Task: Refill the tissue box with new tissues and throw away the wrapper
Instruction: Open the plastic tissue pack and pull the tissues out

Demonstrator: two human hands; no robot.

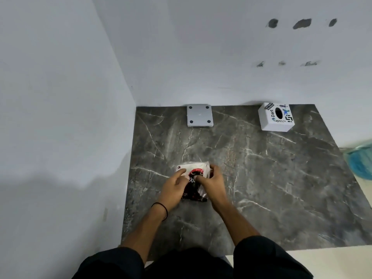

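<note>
Hands meet low in the centre of the frame: our left hand (174, 188) and right hand (213, 183) both grip the tissue pack (194, 179), white with a red and black wrapper, on the grey marble tabletop (261, 178). The sticker-covered white tissue box (276, 117) sits at the upper right against the wall. Its flat white base (199, 115) lies apart, top centre. Something blue (360, 162) shows at the right edge.

I see a dark grey marble-patterned tabletop (271, 178) with pale veins, set into a corner between a left wall (60, 97) and a back wall (201, 57), both white. The back wall carries 3 dark holes (302, 23) above 3 fainter marks (281, 63). A blue translucent object (360, 164) sits cropped at the right edge.
</note>
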